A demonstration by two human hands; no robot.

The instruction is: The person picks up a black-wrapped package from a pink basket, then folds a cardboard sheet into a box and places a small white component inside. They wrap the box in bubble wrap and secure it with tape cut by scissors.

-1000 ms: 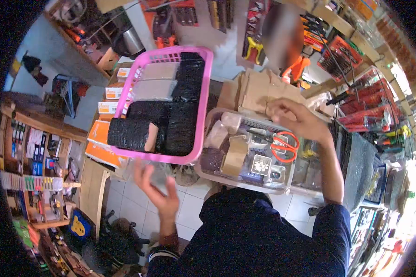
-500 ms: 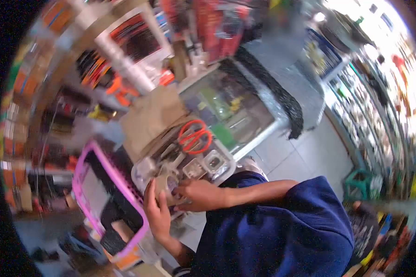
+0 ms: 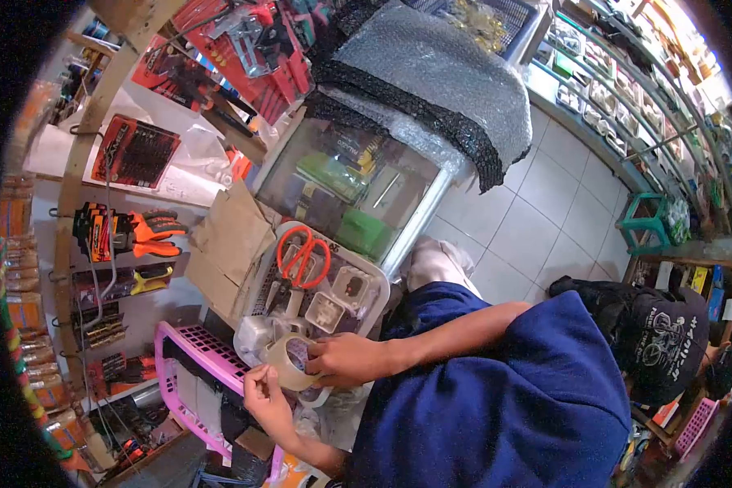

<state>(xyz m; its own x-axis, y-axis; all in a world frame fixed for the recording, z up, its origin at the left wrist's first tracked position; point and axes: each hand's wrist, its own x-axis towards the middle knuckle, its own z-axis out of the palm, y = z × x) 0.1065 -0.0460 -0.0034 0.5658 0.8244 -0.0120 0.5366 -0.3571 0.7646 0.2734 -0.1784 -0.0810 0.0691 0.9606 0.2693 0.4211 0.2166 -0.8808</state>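
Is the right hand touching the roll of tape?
Touching. The head view shows the right hand gripping the roll of tape, with the left hand fingering its edge.

The scene is recorded by a single head-worn camera with a fisheye lens, so the picture is bounded by a dark round edge. It is aimed forward and steeply down, and the view is tilted. The blue-sleeved torso fills the lower right of the frame at very close range. The glass-fronted worktop [image 3: 358, 195] is seen at the centre, near, and the white tiled floor [image 3: 561, 203] at the right.
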